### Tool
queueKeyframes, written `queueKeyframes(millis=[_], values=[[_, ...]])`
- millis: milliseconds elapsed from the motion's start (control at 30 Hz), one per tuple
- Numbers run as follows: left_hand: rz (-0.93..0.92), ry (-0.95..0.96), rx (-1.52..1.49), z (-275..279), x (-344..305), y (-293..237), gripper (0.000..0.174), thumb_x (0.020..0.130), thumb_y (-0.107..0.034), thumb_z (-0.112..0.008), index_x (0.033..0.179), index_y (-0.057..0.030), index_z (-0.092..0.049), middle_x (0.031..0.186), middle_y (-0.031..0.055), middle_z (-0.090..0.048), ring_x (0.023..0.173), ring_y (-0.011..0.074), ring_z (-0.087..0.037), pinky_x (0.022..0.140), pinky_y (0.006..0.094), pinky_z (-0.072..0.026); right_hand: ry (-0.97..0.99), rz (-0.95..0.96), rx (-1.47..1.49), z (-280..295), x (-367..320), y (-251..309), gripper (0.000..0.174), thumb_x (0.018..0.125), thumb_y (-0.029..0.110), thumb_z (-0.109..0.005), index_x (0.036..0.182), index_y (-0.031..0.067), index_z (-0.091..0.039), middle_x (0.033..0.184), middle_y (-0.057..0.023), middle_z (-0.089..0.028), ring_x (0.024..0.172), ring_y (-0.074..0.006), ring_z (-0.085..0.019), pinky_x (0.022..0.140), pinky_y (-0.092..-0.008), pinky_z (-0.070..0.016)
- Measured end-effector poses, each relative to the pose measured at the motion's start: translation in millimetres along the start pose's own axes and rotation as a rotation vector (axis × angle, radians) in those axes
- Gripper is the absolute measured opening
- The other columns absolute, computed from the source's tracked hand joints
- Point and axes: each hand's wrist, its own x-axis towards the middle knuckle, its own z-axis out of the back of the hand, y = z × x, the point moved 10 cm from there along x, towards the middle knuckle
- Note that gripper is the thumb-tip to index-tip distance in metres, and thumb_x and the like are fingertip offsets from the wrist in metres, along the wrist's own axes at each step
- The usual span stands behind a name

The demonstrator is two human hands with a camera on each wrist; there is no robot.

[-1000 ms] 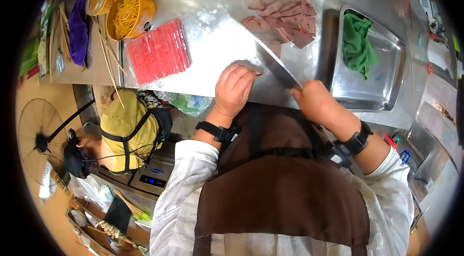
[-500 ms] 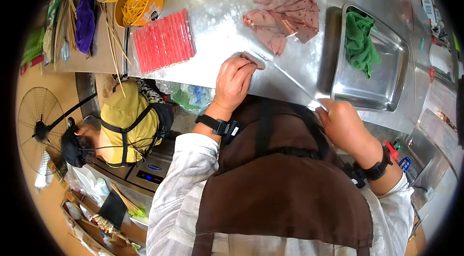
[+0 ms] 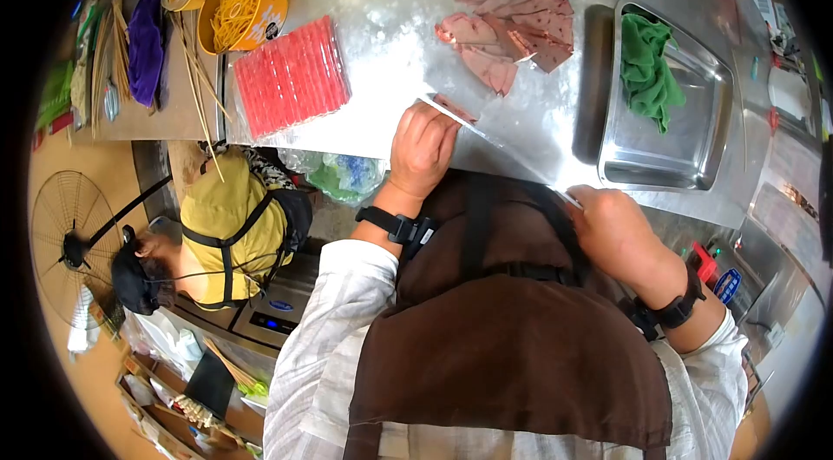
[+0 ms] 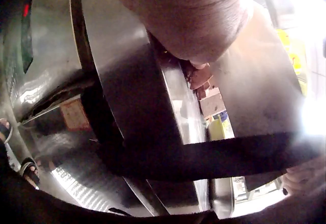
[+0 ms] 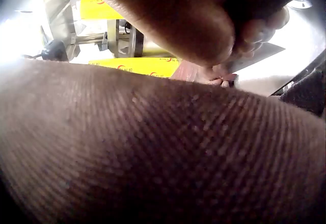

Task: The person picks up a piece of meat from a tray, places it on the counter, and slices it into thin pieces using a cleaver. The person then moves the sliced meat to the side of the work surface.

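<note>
In the head view my right hand (image 3: 614, 233) grips the handle of a long knife (image 3: 499, 145), whose blade slants up and left across the metal table to my left hand. My left hand (image 3: 423, 147), fingers bent, holds down a small piece of pink meat (image 3: 455, 108) at the table's near edge, the blade lying right beside its fingertips. Beyond the knife lies a fanned pile of sliced meat (image 3: 529, 22). The left wrist view shows part of the left hand (image 4: 188, 15) by the meat; the right wrist view shows the right hand (image 5: 188, 25) close up.
A metal tray (image 3: 690, 147) with a green cloth (image 3: 646, 74) stands at the right. Left are a packet of red sticks (image 3: 291, 78), a tub of yellow strips (image 3: 236, 13), skewers (image 3: 195, 82) and a purple cloth (image 3: 147, 48). Another person (image 3: 227, 234) is beyond the table's left side.
The right hand has moved right and toward the body, and the knife has swung lower, its blade now at the left hand's fingertips. The left hand has stayed nearly in place.
</note>
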Motion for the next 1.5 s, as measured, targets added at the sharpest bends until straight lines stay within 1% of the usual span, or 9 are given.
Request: queueKeyframes(millis=[167,267,367,433,767,867,1067,1433,1500], values=[[0.018,0.015,-0.015,-1,-1,3,0.027,0.071,0.01,-0.066,0.098,0.0035,-0.065,0.095,0.017,-0.064,0.087,0.0388,-0.061,0.079,0.0428,-0.0503,0.012,-0.012,-0.035,-6,2,-1,0.01,0.083,0.005,-0.055,0.087,-0.0032,-0.059,0.07,-0.0253,-0.062,0.069,-0.0441,-0.063,0.065,-0.0502,-0.0512],[0.029,0.044,-0.016,-3,-1,4,0.029,0.07,0.009,-0.067,0.098,0.0033,-0.065,0.095,0.0172,-0.064,0.088,0.0391,-0.061,0.079,0.043,-0.0503,0.087,-0.085,-0.028,-17,5,-12,0.014,0.085,0.007,-0.059,0.097,0.001,-0.062,0.077,-0.0266,-0.063,0.076,-0.0456,-0.062,0.068,-0.0505,-0.0498],[0.027,0.049,-0.024,0,6,-1,0.027,0.07,0.009,-0.068,0.096,0.0023,-0.066,0.095,0.0164,-0.064,0.086,0.0377,-0.061,0.077,0.0421,-0.0502,0.05,-0.023,-0.044,-13,9,-3,0.008,0.081,0.002,-0.053,0.085,-0.003,-0.058,0.07,-0.0251,-0.063,0.07,-0.0433,-0.064,0.065,-0.0495,-0.0523],[0.007,0.019,-0.027,2,9,-3,0.022,0.071,0.008,-0.069,0.092,0.0004,-0.068,0.093,0.0143,-0.064,0.082,0.0345,-0.059,0.074,0.0404,-0.0498,0.071,-0.038,-0.043,-14,12,-2,0.009,0.081,0.003,-0.053,0.086,-0.0031,-0.058,0.07,-0.0255,-0.063,0.07,-0.0432,-0.065,0.065,-0.0494,-0.0526],[0.057,0.053,-0.042,1,8,3,0.022,0.069,0.007,-0.071,0.09,0.0017,-0.066,0.093,0.0152,-0.064,0.086,0.0357,-0.061,0.077,0.0403,-0.0511,0.158,-0.06,-0.022,-19,22,-3,0.012,0.082,0.005,-0.053,0.089,-0.0029,-0.06,0.073,-0.0259,-0.064,0.072,-0.0431,-0.065,0.067,-0.0491,-0.0531],[0.068,0.068,-0.045,-1,7,5,0.024,0.067,0.007,-0.072,0.09,0.0019,-0.066,0.094,0.0156,-0.063,0.087,0.0358,-0.061,0.078,0.0406,-0.0513,0.166,-0.106,0.011,-26,28,-12,0.01,0.083,0.007,-0.059,0.092,0.0026,-0.061,0.075,-0.0258,-0.062,0.076,-0.0455,-0.062,0.067,-0.0502,-0.0495],[0.093,0.065,-0.033,-2,4,11,0.027,0.064,0.007,-0.073,0.089,0.0019,-0.066,0.094,0.0154,-0.063,0.088,0.0353,-0.061,0.079,0.0409,-0.0515,0.17,-0.048,-0.047,-26,40,-2,0.012,0.081,0.003,-0.052,0.087,-0.0027,-0.06,0.075,-0.0253,-0.065,0.073,-0.043,-0.065,0.069,-0.0493,-0.053],[0.042,0.041,-0.067,1,10,3,0.023,0.071,0.006,-0.071,0.091,-0.0025,-0.066,0.093,0.0106,-0.061,0.09,0.0323,-0.06,0.08,0.0413,-0.0513,-0.031,0.047,0.105,-37,70,-2,0.016,0.087,0.014,-0.057,0.083,-0.0007,-0.063,0.075,-0.0262,-0.064,0.075,-0.0449,-0.063,0.069,-0.0503,-0.0518],[0.064,0.049,-0.069,3,10,3,0.026,0.074,0.005,-0.07,0.098,-0.0029,-0.064,0.097,0.0118,-0.062,0.093,0.0341,-0.06,0.081,0.0414,-0.0513,-0.116,0.033,0.135,-24,68,-8,0.019,0.089,0.017,-0.059,0.084,-0.0003,-0.064,0.075,-0.0265,-0.064,0.074,-0.0458,-0.062,0.068,-0.0505,-0.0512]])
